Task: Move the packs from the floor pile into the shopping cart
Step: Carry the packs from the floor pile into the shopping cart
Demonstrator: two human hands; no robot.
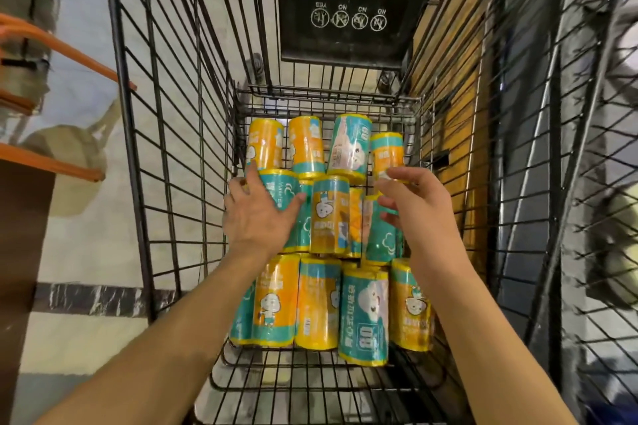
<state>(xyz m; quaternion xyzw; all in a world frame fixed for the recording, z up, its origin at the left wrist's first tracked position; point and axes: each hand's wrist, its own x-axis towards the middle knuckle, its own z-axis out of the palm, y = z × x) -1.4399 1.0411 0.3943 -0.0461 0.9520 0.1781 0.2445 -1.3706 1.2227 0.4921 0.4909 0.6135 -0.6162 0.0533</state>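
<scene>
Several yellow-and-teal packs [329, 214] lie in rows on the bottom of the black wire shopping cart [165, 134]. My left hand [257, 214] lies flat with straight fingers on a teal pack [279, 188] at the left of the middle row. My right hand [414, 207] hovers over the right end of that row, fingers loosely curled beside a teal pack [379, 238]; whether it touches the pack is unclear. A front row of packs [362, 314] lies between my forearms. The floor pile is out of view.
A black plastic flap with printed icons [348, 17] hangs at the cart's far end. Orange metal bars [62, 48] stick out at the left. A wooden panel [448, 86] stands behind the cart's right wall, and another wire cart [587, 148] is at the far right.
</scene>
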